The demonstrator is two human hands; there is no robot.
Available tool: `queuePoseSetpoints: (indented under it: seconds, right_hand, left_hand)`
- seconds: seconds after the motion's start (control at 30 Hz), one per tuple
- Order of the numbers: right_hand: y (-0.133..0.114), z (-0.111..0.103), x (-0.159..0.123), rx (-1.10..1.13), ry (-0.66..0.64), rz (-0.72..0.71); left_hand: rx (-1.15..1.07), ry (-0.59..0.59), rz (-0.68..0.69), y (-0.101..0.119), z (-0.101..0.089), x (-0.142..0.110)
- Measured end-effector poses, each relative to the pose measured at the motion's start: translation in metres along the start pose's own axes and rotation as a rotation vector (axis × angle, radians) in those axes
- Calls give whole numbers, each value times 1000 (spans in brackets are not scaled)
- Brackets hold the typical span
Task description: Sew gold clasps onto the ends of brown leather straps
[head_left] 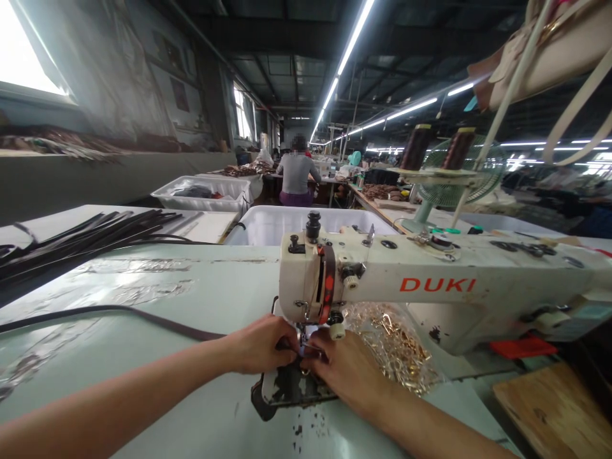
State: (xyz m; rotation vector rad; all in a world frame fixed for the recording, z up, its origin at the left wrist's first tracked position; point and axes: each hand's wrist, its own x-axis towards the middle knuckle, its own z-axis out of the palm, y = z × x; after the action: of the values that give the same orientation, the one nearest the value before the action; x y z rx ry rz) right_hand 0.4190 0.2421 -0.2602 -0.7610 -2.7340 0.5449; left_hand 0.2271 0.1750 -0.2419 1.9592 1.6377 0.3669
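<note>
A white sewing machine (377,268) with orange DUKI lettering stands on the pale green table. My left hand (266,344) is closed at the left of the needle area, fingertips pinched over the end of a dark strap (143,314) that trails off across the table to the left. From the right, my right hand (342,363) is closed too, its thumb and fingers pinched just beside the needle (301,335). What it grips is small and mostly hidden; a thin metallic glint shows at its fingertips. Both hands rest over the dark, worn machine plate (291,389).
A plastic bag of gold metal hardware (394,344) lies under the machine arm. Dark straps (90,239) are heaped at the left. White bins (258,223) stand behind the table. Thread cones (458,148) and a green fan (466,169) stand at right. Another person (295,175) sits farther ahead.
</note>
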Motion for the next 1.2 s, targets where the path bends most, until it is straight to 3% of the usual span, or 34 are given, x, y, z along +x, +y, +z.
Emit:
queuePoseSetpoints:
  seconds: [0.13,0.27,0.47,0.63,0.73,0.83,1.0,1.2]
  right_hand:
    - [19,-2,5,115,-65,-351]
    - [32,1,10,84,-118,-441]
    - [34,8,11,20,-85,-387]
    - [29,7,10,17,-81,-363]
    - [27,7,6,22,-74,-303]
    - [23,7,2,-1,-84,-194]
    - [15,13,1,-92,-6,-76]
    - [14,21,0,-158,100,-97]
  left_hand:
    - [54,-49,17,-6,-4,11]
    - [130,-18,-20,-1,-5,9]
    - [308,300,-18,12,10,-22]
    - [577,461,378,5,42,-37]
    - [822,542,512,1,48,-35]
    - [856,568,590,-7,38,-28]
    - [712,506,715,-23,16,-12]
    - [549,427,636,-27,16,-10]
